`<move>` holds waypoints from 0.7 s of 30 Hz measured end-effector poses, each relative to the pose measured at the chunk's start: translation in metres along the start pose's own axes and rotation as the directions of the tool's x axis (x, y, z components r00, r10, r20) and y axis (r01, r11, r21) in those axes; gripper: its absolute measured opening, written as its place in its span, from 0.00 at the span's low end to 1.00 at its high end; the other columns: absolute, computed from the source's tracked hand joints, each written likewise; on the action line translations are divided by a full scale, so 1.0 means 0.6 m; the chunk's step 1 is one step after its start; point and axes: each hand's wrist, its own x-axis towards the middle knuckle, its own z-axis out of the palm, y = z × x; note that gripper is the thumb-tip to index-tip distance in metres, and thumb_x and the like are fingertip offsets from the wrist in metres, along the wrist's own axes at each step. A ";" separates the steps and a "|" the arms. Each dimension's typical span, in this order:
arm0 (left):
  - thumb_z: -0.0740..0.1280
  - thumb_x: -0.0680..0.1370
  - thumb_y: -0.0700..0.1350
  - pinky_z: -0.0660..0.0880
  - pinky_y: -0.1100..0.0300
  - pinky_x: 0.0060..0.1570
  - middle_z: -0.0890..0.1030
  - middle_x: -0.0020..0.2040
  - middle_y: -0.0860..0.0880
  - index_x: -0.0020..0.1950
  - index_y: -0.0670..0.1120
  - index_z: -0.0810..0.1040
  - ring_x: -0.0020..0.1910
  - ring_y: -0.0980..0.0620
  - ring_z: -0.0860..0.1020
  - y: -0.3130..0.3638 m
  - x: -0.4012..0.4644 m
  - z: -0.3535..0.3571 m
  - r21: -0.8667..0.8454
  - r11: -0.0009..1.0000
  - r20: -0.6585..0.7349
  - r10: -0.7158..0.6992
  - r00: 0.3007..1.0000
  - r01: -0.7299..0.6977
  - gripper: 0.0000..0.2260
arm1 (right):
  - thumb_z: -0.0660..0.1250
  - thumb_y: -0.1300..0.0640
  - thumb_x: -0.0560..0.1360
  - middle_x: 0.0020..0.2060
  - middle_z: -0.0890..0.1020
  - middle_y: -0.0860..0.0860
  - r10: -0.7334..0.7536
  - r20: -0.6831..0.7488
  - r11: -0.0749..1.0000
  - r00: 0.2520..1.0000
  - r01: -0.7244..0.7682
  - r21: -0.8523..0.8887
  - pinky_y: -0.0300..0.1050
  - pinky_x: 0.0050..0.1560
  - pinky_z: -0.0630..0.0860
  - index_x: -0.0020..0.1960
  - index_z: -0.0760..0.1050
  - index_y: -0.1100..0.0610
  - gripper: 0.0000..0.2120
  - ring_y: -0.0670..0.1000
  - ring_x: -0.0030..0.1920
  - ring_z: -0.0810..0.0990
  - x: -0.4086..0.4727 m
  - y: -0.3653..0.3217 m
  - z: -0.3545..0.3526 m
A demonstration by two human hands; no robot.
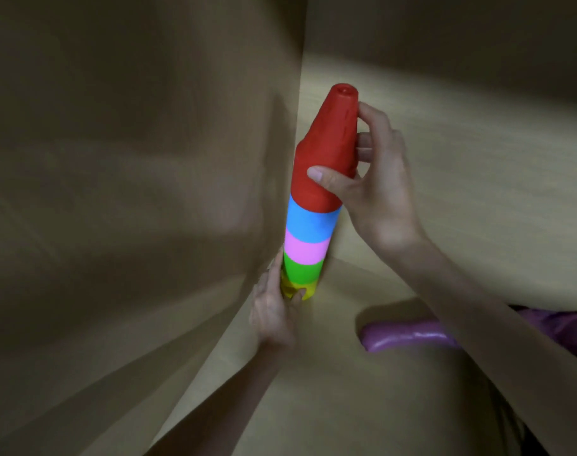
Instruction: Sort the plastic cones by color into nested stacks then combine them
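Observation:
One tall nested stack of plastic cones stands upright in the middle of the head view. From the top it shows red (326,153), blue (310,222), pink (305,250), green (300,271) and yellow (308,289) bands. My right hand (372,182) grips the red top section, thumb in front and fingers behind. My left hand (275,307) holds the yellow base, thumb pressed on it. The stack's foot sits on a light wooden surface (346,284), close beside a vertical wooden panel.
A tall wooden panel (132,192) fills the left, touching or nearly touching the stack. A glossy purple object (408,335) lies on the surface under my right forearm. More wooden surface stretches to the right and behind.

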 end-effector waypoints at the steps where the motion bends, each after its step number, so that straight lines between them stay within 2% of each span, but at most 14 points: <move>1: 0.77 0.74 0.50 0.78 0.43 0.56 0.75 0.69 0.48 0.76 0.70 0.57 0.64 0.44 0.78 0.003 0.004 0.004 0.014 1.000 -0.005 -0.024 1.000 0.024 0.40 | 0.80 0.55 0.70 0.57 0.71 0.49 0.001 0.002 1.000 1.000 -0.001 -0.002 0.48 0.61 0.78 0.75 0.67 0.47 0.38 0.42 0.55 0.76 0.008 0.006 0.002; 4: 0.76 0.74 0.50 0.78 0.41 0.55 0.72 0.71 0.45 0.75 0.73 0.56 0.63 0.41 0.78 0.009 0.017 0.021 0.009 0.996 -0.009 -0.089 0.996 0.089 0.39 | 0.79 0.53 0.69 0.55 0.70 0.46 -0.023 0.014 1.000 1.000 0.023 0.015 0.50 0.61 0.79 0.75 0.67 0.48 0.38 0.44 0.56 0.77 0.033 0.024 0.007; 6: 0.76 0.74 0.50 0.78 0.42 0.56 0.76 0.68 0.44 0.75 0.72 0.57 0.62 0.40 0.79 0.007 0.028 0.032 -0.026 0.993 -0.021 -0.112 0.994 0.111 0.39 | 0.79 0.52 0.68 0.55 0.70 0.46 -0.046 0.024 0.999 0.999 0.046 0.005 0.51 0.61 0.79 0.74 0.68 0.49 0.38 0.45 0.56 0.76 0.050 0.036 0.012; 8: 0.76 0.74 0.48 0.79 0.46 0.54 0.83 0.58 0.48 0.77 0.70 0.59 0.55 0.44 0.83 0.001 0.035 0.043 -0.050 0.991 -0.024 -0.128 0.991 0.127 0.40 | 0.77 0.50 0.67 0.56 0.70 0.48 -0.062 0.038 0.998 0.997 0.062 0.002 0.52 0.61 0.78 0.75 0.67 0.50 0.39 0.47 0.56 0.77 0.066 0.049 0.014; 10: 0.77 0.73 0.45 0.79 0.54 0.49 0.85 0.46 0.52 0.79 0.65 0.64 0.45 0.50 0.83 0.001 0.046 0.049 -0.052 0.993 -0.031 -0.110 0.993 0.108 0.39 | 0.76 0.49 0.67 0.56 0.70 0.50 -0.071 0.045 0.997 0.996 0.072 -0.010 0.52 0.63 0.78 0.77 0.66 0.51 0.40 0.51 0.58 0.78 0.083 0.061 0.015; 13: 0.77 0.73 0.41 0.72 0.62 0.43 0.85 0.44 0.52 0.77 0.58 0.71 0.42 0.51 0.83 0.002 0.074 0.053 -0.025 0.997 -0.100 -0.080 0.992 0.078 0.35 | 0.76 0.48 0.67 0.57 0.72 0.53 -0.074 0.026 0.996 0.997 0.076 -0.052 0.54 0.65 0.76 0.78 0.65 0.53 0.42 0.53 0.60 0.76 0.106 0.081 0.013; 17: 0.75 0.73 0.40 0.75 0.52 0.46 0.84 0.47 0.52 0.75 0.57 0.73 0.48 0.45 0.83 -0.003 0.097 0.051 0.082 0.991 -0.083 -0.095 0.992 0.102 0.31 | 0.75 0.47 0.66 0.60 0.73 0.54 -0.067 0.037 0.996 0.997 0.068 -0.048 0.56 0.67 0.74 0.79 0.65 0.52 0.44 0.55 0.63 0.75 0.113 0.088 0.029; 21: 0.75 0.74 0.39 0.76 0.50 0.45 0.84 0.46 0.52 0.74 0.54 0.73 0.48 0.44 0.83 0.003 0.092 0.052 0.076 0.994 -0.101 -0.070 0.992 0.078 0.30 | 0.74 0.44 0.64 0.61 0.74 0.55 -0.088 0.050 0.993 0.995 0.091 -0.080 0.57 0.67 0.74 0.79 0.65 0.53 0.45 0.56 0.63 0.76 0.130 0.086 0.038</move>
